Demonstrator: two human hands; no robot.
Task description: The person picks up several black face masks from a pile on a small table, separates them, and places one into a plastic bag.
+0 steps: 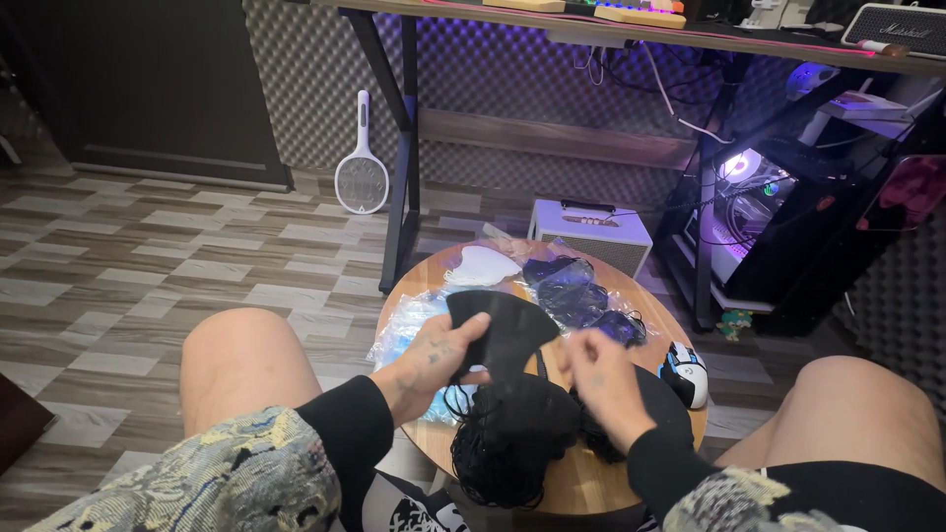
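I see my left hand (434, 360) pinching the edge of a black face mask (503, 330), thumb on top and fingers curled beneath, holding it up just above the round wooden table (581, 483). My right hand (596, 379) sits just beside the mask's lower corner, fingers bent loosely; motion blur keeps me from telling whether it grips anything. Below both hands lies a heap of black masks (512, 438) with their ear loops tangled together. Farther back on the table sit a white mask (480, 266), more dark masks in clear wrap (576, 291) and a clear plastic bag (409, 330) under my left wrist. A white and black mouse (686, 372) rests at the table's right edge. My worry is the loops: lifting one mask could drag others along and spill them over the near rim, and a sweep of my right forearm could knock the mouse onto the floor
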